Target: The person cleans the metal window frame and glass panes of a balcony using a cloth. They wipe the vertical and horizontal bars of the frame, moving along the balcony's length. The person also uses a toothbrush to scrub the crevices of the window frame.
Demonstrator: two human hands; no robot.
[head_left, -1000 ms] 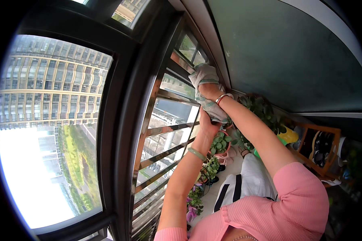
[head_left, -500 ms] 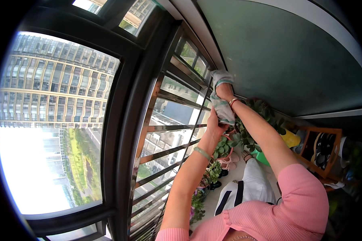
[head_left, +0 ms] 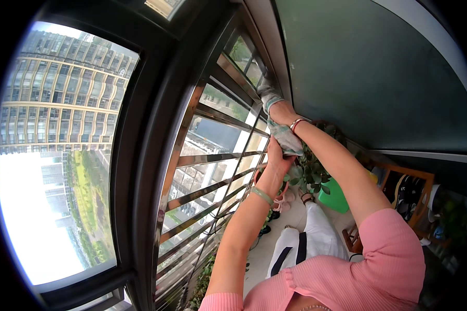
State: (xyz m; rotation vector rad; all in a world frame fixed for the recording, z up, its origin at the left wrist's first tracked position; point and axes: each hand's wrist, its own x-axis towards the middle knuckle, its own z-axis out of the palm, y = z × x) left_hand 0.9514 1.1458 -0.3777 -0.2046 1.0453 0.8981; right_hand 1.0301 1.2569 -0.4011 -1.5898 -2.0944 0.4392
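Observation:
A pale cloth with green stripes [head_left: 284, 136] stretches between my two hands. My right hand [head_left: 282, 112] is wrapped in its upper part and presses it into the corner where the dark window frame [head_left: 267, 46] meets the greenish panel [head_left: 363, 72]; the cloth covers those fingers. Lower down, my left hand [head_left: 279, 157] grips the hanging end of the cloth, close to the metal railing bars [head_left: 205, 158]. A green bangle [head_left: 262, 195] sits on my left wrist, and a red band [head_left: 297, 123] circles my right one.
Potted plants [head_left: 311, 168] stand below my hands, beside a green container [head_left: 334, 197]. A wooden shoe rack [head_left: 407, 192] holds dark shoes at the right. A thin black cable [head_left: 251, 132] runs along the railing. Tall buildings [head_left: 62, 98] show through the window at left.
My right hand and the cloth have shifted left, from the panel's edge onto the window frame corner. My left hand stays on the cloth's lower end. The whole view has shifted a little.

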